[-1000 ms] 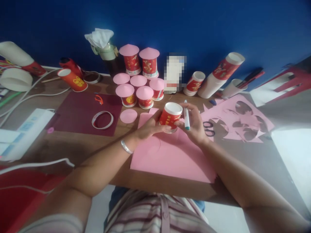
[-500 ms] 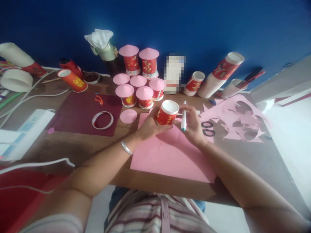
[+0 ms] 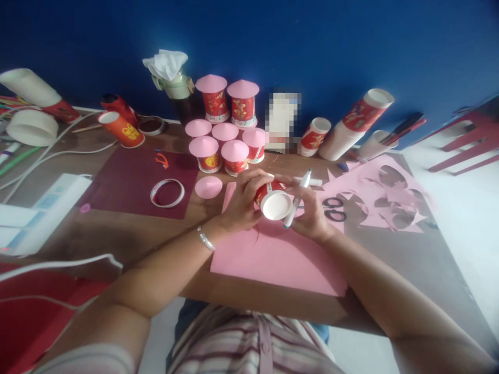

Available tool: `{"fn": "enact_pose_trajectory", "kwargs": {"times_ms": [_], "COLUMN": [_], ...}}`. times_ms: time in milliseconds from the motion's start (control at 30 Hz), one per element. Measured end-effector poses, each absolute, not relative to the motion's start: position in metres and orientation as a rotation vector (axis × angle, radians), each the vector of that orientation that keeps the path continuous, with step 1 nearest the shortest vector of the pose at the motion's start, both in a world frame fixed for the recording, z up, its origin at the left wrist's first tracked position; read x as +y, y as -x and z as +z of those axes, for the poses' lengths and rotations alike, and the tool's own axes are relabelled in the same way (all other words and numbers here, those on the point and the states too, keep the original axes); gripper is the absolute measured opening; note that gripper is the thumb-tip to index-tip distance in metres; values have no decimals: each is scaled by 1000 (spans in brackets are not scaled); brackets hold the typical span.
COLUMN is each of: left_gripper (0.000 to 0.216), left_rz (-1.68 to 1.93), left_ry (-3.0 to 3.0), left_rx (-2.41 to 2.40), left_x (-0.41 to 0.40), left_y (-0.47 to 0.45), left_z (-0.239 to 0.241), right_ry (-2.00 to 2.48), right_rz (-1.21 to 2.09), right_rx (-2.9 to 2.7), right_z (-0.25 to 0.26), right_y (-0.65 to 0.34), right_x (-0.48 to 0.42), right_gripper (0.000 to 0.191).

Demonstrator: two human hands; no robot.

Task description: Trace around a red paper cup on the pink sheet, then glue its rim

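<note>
Cup (image 3: 276,205) smooth paper; marker (image 3: 293,210) plastic; pink sheet (image 3: 276,262) matt.

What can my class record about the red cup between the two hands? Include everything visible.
The cup looks like paper, with a red printed side, yellow marks and a pale strip. A white round end with a rim faces the camera; whether it is mouth or base is unclear. It tilts, held above the pink paper. The left grip wraps its left side; the right grip is at its other side, with a marker close by its edge, contact unclear.
</note>
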State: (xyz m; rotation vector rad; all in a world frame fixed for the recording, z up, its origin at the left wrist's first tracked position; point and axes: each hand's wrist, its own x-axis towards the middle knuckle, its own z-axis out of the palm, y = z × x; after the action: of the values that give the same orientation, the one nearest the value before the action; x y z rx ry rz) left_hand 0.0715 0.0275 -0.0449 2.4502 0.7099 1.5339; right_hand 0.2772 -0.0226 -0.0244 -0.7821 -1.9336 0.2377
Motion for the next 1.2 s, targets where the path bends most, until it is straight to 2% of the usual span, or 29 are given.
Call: {"fn": "enact_pose_trajectory", "kwargs": {"times_ms": [133, 267, 433, 567, 700, 767, 933, 1200], "left_gripper": [55, 59, 40, 49, 55, 56, 56, 62], "left_rz": [1449, 1133, 811, 774, 782, 782, 785, 874], "left_ry": [-2340, -2040, -1492, -1248, -1155, -1151, -1328, -1518], "left_rx": [624, 657, 548, 627, 729, 744, 728, 658], "left_x": [29, 28, 25, 26, 28, 29, 29, 30], "left_y": [-70, -71, -73, -72, -73, -74, -73, -73], "left_z": [-43, -32, -13, -8, -11, -13, -16, -32], "right_ry": [819, 893, 959, 1017, 1053, 1036, 1019, 897], "right_rz": [158, 74, 108, 91, 53, 80, 67, -226], "right_rx": [-1904, -1853, -1789, -1721, -1652, -1662, -1759, -1868], "right_z": [-25, -27, -26, -17, -4, 4, 16, 12], "right_y": [-275, -273, -277, -282, -282, -280, -268, -255], "right_x": [-23, -24, -23, -24, -28, -32, -45, -44], "right_gripper": [54, 54, 47, 23, 36, 36, 4, 18]}}
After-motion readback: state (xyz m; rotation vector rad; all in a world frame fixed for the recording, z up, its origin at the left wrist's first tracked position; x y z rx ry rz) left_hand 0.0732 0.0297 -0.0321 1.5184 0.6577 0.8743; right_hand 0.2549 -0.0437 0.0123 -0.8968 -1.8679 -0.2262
